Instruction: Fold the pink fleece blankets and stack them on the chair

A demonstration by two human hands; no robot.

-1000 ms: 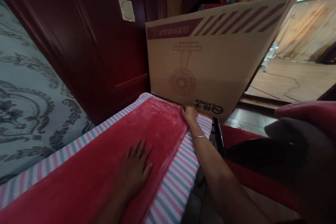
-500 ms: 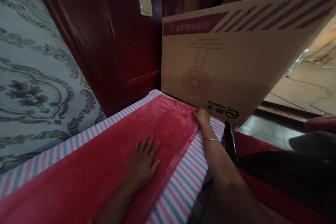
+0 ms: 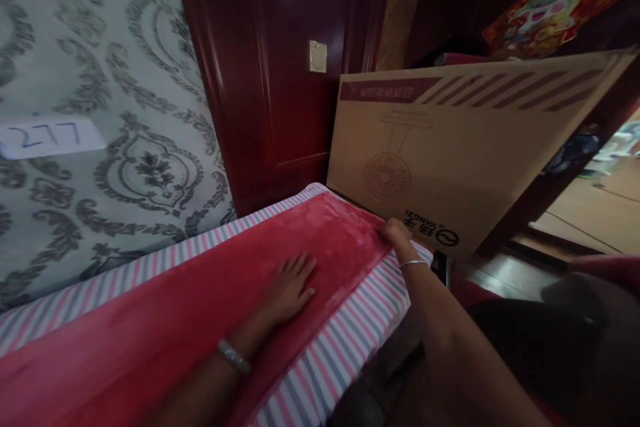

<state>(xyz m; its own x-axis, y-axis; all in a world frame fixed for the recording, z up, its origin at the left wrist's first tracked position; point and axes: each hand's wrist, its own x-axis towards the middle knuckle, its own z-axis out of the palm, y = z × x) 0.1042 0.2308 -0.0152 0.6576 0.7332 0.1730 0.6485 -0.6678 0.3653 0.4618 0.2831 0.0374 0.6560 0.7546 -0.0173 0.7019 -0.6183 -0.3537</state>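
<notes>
A long red plush cloth (image 3: 215,293) lies lengthwise over a striped pink, grey and white cover (image 3: 325,367) on a narrow table or board. My left hand (image 3: 291,287) rests flat on the red cloth with its fingers spread. At the cloth's far right corner, my right hand (image 3: 397,235) has its fingers curled over the edge, gripping the cloth. Its fingertips are partly hidden. Both wrists carry bracelets.
A big cardboard box (image 3: 450,167) stands just beyond the far end of the cover. Patterned wallpaper (image 3: 150,127) runs along the left, beside a dark red wooden panel (image 3: 295,120) with a switch (image 3: 317,56). A dark rounded object (image 3: 535,340) sits at the right.
The view has swung up and to the left, so a paper marked 277 now shows on the wall. Both hands stay at about the same places on the red cloth.
</notes>
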